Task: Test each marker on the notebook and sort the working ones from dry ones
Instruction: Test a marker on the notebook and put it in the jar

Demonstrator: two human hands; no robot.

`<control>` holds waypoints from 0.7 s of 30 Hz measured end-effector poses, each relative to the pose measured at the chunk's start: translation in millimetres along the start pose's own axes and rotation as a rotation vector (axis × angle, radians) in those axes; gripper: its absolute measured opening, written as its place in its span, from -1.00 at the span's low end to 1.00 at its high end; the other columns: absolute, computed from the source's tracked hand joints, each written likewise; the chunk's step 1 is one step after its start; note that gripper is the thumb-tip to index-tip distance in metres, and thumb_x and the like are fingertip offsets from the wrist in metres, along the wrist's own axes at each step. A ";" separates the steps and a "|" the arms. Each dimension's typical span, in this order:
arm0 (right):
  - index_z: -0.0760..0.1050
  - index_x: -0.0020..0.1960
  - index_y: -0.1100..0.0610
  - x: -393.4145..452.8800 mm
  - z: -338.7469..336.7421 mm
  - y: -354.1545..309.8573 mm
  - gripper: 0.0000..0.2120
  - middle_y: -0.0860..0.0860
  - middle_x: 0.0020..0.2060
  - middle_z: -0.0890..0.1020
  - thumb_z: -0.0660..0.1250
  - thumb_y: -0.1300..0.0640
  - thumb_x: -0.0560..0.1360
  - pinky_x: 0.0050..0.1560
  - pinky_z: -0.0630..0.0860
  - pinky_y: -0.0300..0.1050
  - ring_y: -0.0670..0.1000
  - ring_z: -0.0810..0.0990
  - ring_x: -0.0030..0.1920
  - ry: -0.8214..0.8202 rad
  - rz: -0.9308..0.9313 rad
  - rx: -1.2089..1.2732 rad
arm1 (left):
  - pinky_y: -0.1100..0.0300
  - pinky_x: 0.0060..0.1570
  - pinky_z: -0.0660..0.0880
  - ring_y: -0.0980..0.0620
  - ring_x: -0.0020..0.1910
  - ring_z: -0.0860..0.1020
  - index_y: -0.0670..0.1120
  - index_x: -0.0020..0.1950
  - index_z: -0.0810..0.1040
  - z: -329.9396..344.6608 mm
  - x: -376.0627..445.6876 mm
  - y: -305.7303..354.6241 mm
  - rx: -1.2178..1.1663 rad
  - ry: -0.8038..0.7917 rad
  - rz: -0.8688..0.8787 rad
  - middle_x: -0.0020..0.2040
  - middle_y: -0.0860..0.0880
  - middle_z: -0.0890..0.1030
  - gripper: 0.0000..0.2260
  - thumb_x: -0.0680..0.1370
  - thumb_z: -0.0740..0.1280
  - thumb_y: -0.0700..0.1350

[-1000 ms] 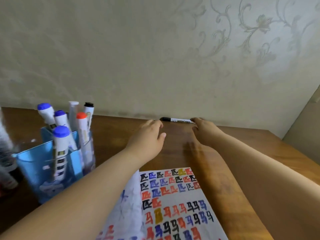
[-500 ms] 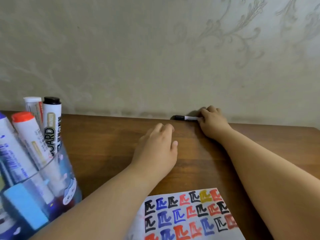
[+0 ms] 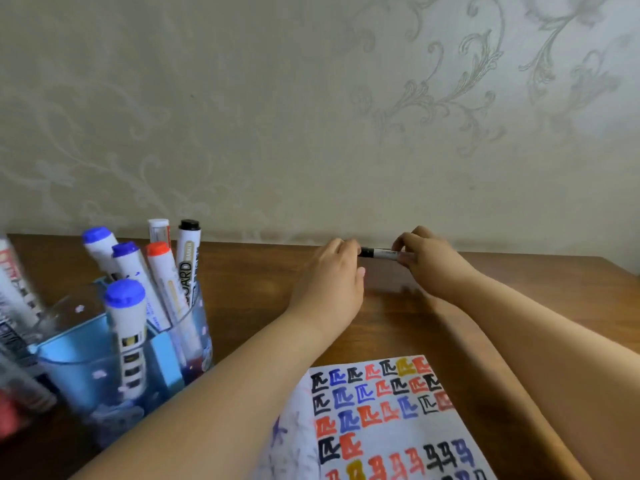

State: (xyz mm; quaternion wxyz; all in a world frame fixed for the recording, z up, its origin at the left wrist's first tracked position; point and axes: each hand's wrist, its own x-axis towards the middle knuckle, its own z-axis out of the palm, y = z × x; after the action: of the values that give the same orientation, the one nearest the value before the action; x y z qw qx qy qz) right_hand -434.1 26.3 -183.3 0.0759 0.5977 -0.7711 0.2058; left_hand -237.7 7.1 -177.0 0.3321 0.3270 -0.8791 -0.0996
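Markers (image 3: 162,271) in holder (image 3: 79,355), left of notebook (image 3: 398,427)

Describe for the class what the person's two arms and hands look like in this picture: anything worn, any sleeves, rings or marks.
Both forearms are bare as far as the picture shows; no sleeves come into view. The left hand and right hand wear no gloves, and no rings, watch or bracelet can be seen. The nails look short and unpainted. No ink marks show on either hand, though the view is slightly blurred.

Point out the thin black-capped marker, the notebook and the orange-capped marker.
thin marker (image 3: 381,253), head view, white barrel
notebook (image 3: 398,417), head view, marked page
orange-capped marker (image 3: 157,250), head view, cap
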 end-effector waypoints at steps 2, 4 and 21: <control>0.47 0.15 0.11 -31.1 -20.3 -15.9 -0.82 -0.01 0.00 0.42 0.20 0.12 0.59 -0.01 0.47 -0.01 0.08 0.51 -0.06 -0.007 -0.063 0.035 | 0.23 0.09 0.39 0.03 0.19 0.42 -0.08 0.30 0.36 -16.1 -2.9 11.4 0.029 -0.021 0.043 0.23 -0.02 0.43 -0.72 0.59 0.18 -0.10; 0.46 0.15 0.09 -66.0 -37.9 -30.5 -0.83 -0.08 -0.03 0.40 0.22 0.13 0.58 -0.04 0.45 -0.11 0.01 0.50 -0.08 -0.014 -0.135 0.052 | 0.20 0.12 0.34 0.01 0.22 0.38 -0.08 0.32 0.34 -32.8 -13.0 20.7 0.072 -0.079 0.088 0.27 -0.02 0.40 -0.70 0.60 0.18 -0.09; 0.32 0.27 0.11 -268.7 -73.6 -137.5 -0.69 0.02 0.12 0.46 0.22 0.15 0.54 -0.03 0.37 -0.14 0.05 0.47 0.12 -0.148 -0.336 -0.192 | 0.10 0.06 0.46 0.04 0.06 0.51 0.01 0.02 0.40 -84.0 -175.7 54.4 -0.004 -0.470 0.112 0.09 -0.01 0.55 -0.92 0.60 0.15 -0.03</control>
State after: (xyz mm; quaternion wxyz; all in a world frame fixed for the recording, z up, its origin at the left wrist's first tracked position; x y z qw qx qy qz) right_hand -238.9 268.0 -183.2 0.1090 0.7216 -0.6800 0.0710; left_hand -111.4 165.0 -183.1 0.1241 0.2451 -0.9488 -0.1561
